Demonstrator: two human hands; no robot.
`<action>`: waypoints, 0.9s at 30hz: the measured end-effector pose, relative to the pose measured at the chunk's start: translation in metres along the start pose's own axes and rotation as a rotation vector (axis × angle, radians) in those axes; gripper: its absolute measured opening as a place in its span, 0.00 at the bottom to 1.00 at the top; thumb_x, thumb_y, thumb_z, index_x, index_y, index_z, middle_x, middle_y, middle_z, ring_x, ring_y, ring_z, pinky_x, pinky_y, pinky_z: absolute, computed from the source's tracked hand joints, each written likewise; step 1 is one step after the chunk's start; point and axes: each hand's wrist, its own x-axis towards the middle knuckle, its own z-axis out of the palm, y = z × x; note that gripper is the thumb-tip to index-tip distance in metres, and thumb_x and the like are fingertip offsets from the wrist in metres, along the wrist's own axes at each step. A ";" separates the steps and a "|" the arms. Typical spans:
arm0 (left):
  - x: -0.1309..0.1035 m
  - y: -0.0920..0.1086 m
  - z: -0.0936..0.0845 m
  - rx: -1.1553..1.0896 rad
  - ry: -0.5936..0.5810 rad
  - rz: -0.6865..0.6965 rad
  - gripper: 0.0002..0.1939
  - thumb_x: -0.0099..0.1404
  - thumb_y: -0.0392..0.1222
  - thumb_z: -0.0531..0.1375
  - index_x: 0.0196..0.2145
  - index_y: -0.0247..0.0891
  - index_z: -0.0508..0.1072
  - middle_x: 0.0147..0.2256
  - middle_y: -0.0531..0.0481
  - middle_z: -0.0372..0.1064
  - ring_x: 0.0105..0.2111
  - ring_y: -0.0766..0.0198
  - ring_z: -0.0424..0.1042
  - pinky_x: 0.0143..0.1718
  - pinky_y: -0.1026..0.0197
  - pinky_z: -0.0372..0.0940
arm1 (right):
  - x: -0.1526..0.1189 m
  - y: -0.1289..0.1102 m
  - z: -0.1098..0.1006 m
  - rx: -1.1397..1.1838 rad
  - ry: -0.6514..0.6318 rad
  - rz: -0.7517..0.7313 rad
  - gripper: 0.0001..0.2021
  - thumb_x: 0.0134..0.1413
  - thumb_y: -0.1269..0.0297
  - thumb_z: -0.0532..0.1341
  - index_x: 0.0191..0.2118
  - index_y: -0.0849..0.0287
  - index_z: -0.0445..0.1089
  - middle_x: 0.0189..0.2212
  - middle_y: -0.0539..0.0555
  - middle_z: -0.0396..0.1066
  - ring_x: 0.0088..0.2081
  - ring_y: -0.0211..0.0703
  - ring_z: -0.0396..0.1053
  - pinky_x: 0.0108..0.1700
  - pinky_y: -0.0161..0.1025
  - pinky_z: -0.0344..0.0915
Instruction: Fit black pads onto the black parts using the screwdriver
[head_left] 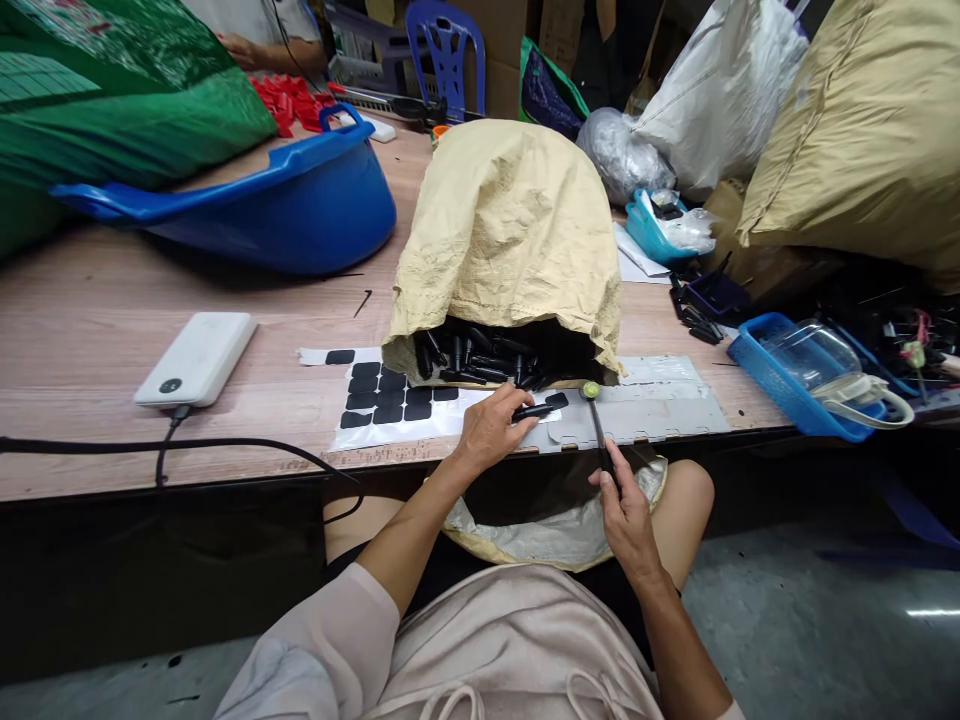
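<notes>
My left hand (493, 425) is closed around a slim black plastic piece (531, 412), shaped like a pen, over the white sheet. A black square sticker (556, 400) lies by the tip of that piece. In my right hand (626, 510) is a small hammer (598, 425) with a dark handle, a metal shaft and a round yellow-green head. Its head is up near the mouth of the tan sack (517, 220), which lies open towards me with many similar black pieces (480, 355) inside. Rows of black square stickers (388, 397) cover the sheet left of my left hand.
A white power bank (196, 360) with a black cable (247, 447) sits at left. Behind it stands a blue basin (300, 210). A blue tray (795, 400) is at right, below large sacks (862, 140). Another open sack (555, 545) hangs at my lap. A person's arm (277, 55) shows behind.
</notes>
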 end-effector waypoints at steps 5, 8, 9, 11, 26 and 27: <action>0.000 -0.001 0.001 -0.003 -0.005 -0.007 0.08 0.67 0.43 0.66 0.44 0.46 0.78 0.41 0.54 0.73 0.32 0.65 0.72 0.36 0.62 0.64 | -0.008 -0.019 -0.001 0.039 -0.053 -0.088 0.24 0.73 0.59 0.54 0.70 0.57 0.64 0.37 0.53 0.78 0.38 0.40 0.75 0.45 0.36 0.73; 0.001 -0.002 0.002 -0.004 0.000 -0.002 0.08 0.67 0.43 0.66 0.45 0.46 0.78 0.42 0.54 0.74 0.33 0.65 0.73 0.37 0.62 0.65 | -0.011 -0.025 0.000 0.028 -0.083 -0.115 0.24 0.73 0.60 0.54 0.69 0.58 0.65 0.36 0.53 0.78 0.36 0.39 0.75 0.43 0.35 0.73; 0.001 -0.002 0.002 -0.004 0.000 -0.002 0.08 0.68 0.44 0.66 0.45 0.46 0.78 0.42 0.54 0.74 0.34 0.65 0.73 0.38 0.62 0.65 | -0.012 -0.026 0.000 0.024 -0.082 -0.122 0.24 0.73 0.60 0.54 0.69 0.58 0.64 0.36 0.53 0.78 0.35 0.39 0.75 0.43 0.35 0.73; 0.001 -0.003 0.002 -0.003 -0.005 -0.003 0.08 0.68 0.44 0.66 0.45 0.46 0.79 0.41 0.54 0.73 0.35 0.64 0.74 0.38 0.62 0.65 | -0.013 -0.025 0.002 0.019 -0.065 -0.139 0.24 0.73 0.61 0.54 0.69 0.57 0.64 0.36 0.52 0.78 0.36 0.39 0.75 0.44 0.35 0.73; 0.002 -0.003 0.002 -0.010 -0.012 -0.014 0.09 0.67 0.44 0.65 0.46 0.48 0.79 0.41 0.54 0.73 0.36 0.64 0.74 0.38 0.62 0.67 | -0.015 -0.029 0.010 0.024 -0.133 -0.152 0.24 0.73 0.60 0.53 0.70 0.56 0.64 0.40 0.54 0.79 0.37 0.40 0.76 0.46 0.37 0.75; 0.002 -0.002 0.002 -0.013 -0.014 -0.022 0.09 0.67 0.44 0.65 0.46 0.48 0.79 0.41 0.54 0.73 0.36 0.63 0.74 0.38 0.62 0.67 | -0.016 -0.029 0.012 0.022 -0.147 -0.155 0.24 0.73 0.60 0.53 0.70 0.56 0.64 0.39 0.54 0.79 0.37 0.40 0.76 0.46 0.37 0.75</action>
